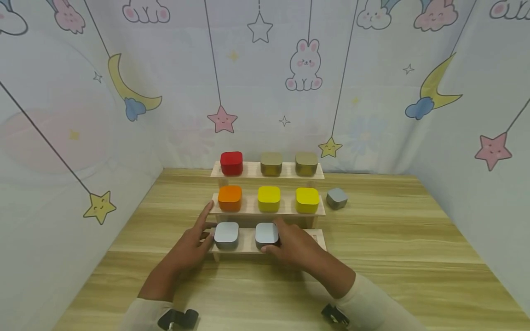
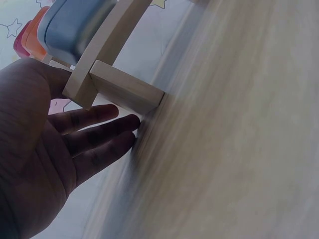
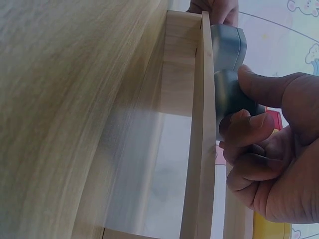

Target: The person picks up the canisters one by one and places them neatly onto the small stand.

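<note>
A three-step wooden rack (image 1: 247, 240) holds small rounded square boxes. Two grey boxes are on its front step: one at the left end (image 1: 226, 234), the other in the middle (image 1: 266, 233). My right hand (image 1: 296, 243) grips the middle grey box, thumb on the near side and fingers behind it, as the right wrist view shows on the grey box (image 3: 232, 94). At the rack's left end is my left hand (image 1: 191, 243), fingers loosely extended. In the left wrist view, the left hand (image 2: 65, 134) has its thumb side against the step's end; its fingers hold nothing.
An orange box (image 1: 229, 198) and two yellow boxes (image 1: 269, 199) stand on the middle step. On the back step are a red box (image 1: 232, 163) and two olive boxes (image 1: 271, 164). Another grey box (image 1: 337, 198) lies on the table (image 1: 385, 239), right of the rack.
</note>
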{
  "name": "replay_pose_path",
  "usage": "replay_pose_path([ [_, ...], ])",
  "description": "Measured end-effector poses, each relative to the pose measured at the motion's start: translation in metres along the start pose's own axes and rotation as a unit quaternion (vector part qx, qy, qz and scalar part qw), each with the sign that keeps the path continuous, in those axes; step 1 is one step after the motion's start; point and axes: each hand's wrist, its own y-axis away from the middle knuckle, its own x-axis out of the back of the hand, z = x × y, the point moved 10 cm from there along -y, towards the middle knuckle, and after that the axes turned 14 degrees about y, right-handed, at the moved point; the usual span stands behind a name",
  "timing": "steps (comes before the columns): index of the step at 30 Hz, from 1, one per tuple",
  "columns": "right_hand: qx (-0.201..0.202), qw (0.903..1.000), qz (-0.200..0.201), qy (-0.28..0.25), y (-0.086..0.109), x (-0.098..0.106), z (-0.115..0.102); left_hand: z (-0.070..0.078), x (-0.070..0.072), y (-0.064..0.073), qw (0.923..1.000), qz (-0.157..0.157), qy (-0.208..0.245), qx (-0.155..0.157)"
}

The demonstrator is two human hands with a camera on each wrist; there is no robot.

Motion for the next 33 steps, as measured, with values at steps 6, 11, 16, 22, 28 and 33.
replay_pose_path([
  [6, 0.003, 0.9998, 0.009, 0.016, -0.002, -0.004, 0.005, 0.001, -0.001, 0.0, 1.0, -0.003, 0.0, -0.004],
  [11, -0.032, 0.9995, -0.003, 0.005, 0.018, 0.022, -0.01, -0.001, -0.001, -0.001, 1.0, -0.001, 0.0, -0.002],
  [16, -0.041, 0.9984, -0.001, 0.04, 0.026, 0.027, -0.007, -0.003, -0.001, -0.002, 0.9999, 0.002, -0.003, 0.012],
  [22, -0.034, 0.9968, -0.002, 0.072, 0.036, 0.026, 0.001, -0.002, -0.001, -0.002, 0.9998, 0.0, -0.01, 0.016],
  [28, -0.025, 0.9966, 0.009, 0.078, 0.052, 0.033, 0.007, -0.002, -0.001, -0.001, 0.9999, 0.001, -0.007, 0.014],
  [33, -0.042, 0.9952, 0.009, 0.087, 0.063, 0.035, 0.021, -0.002, -0.002, -0.001, 0.9999, 0.0, -0.003, 0.011],
])
